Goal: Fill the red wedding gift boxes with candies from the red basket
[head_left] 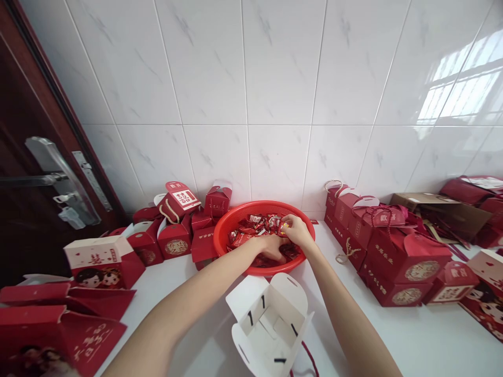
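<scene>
A red plastic basket (pixel 231 212) holds a heap of small red-wrapped candies (pixel 248 230). Both of my hands are inside it. My right hand (pixel 298 231), at the basket's right side, pinches a red candy packet (pixel 284 227) with a yellow mark between thumb and fingers. Lower down, my left hand (pixel 273 248) reaches into the heap with its fingers bent downward. The fingertips are partly hidden among the wrappers, so what they hold does not show. Just in front of the basket stands an open gift box (pixel 271 327), white inside, its flaps spread and its bottom bare.
Red gift boxes (pixel 175 230) crowd the left side by the door (pixel 43 157). More red boxes (pixel 408 262) are stacked at the right, near an open brown carton (pixel 444 212). A tiled wall (pixel 279 94) rises behind the white table (pixel 338 324). A dark red cord (pixel 310 358) lies beside the open box.
</scene>
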Action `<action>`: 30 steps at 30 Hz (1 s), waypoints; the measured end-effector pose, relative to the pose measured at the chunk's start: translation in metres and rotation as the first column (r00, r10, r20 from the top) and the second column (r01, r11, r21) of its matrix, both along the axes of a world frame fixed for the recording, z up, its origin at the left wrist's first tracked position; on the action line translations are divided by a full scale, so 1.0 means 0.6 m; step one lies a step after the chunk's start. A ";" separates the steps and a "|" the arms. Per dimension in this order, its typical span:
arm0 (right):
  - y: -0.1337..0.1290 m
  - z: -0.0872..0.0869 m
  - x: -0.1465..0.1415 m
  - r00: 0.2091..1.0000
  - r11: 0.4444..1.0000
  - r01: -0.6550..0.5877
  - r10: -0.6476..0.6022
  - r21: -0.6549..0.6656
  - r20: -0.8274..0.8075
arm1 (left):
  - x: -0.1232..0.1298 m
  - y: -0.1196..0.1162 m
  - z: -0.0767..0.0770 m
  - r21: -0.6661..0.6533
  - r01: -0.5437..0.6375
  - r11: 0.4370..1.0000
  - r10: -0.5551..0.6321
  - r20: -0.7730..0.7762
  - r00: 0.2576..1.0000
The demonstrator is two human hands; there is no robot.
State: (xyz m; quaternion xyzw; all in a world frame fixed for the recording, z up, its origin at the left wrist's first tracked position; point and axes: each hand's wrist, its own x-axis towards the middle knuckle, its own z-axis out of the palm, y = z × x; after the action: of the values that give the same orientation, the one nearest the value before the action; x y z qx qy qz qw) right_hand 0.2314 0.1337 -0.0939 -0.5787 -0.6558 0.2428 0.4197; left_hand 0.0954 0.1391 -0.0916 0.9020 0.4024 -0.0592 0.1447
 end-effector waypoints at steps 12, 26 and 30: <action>0.000 0.000 0.003 0.998 0.999 0.053 -0.053 0.002 -0.038 | 0.027 -0.003 -0.008 0.107 -0.049 0.993 0.063 -0.134 0.989; 0.011 -0.013 0.009 0.991 0.999 0.044 -0.044 -0.007 -0.129 | -0.004 0.012 0.015 -0.034 -0.214 0.976 0.216 0.056 0.975; 0.011 -0.011 0.007 0.985 0.999 0.033 -0.035 -0.013 -0.168 | -0.032 0.025 0.030 -0.090 -0.250 0.964 0.264 0.226 0.938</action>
State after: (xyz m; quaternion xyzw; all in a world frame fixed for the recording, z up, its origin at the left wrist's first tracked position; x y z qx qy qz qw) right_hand 0.2356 0.1401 -0.1004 -0.5693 -0.6067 0.2872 0.4746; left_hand 0.0761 0.1542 -0.0735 0.8375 0.4948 0.0558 0.2251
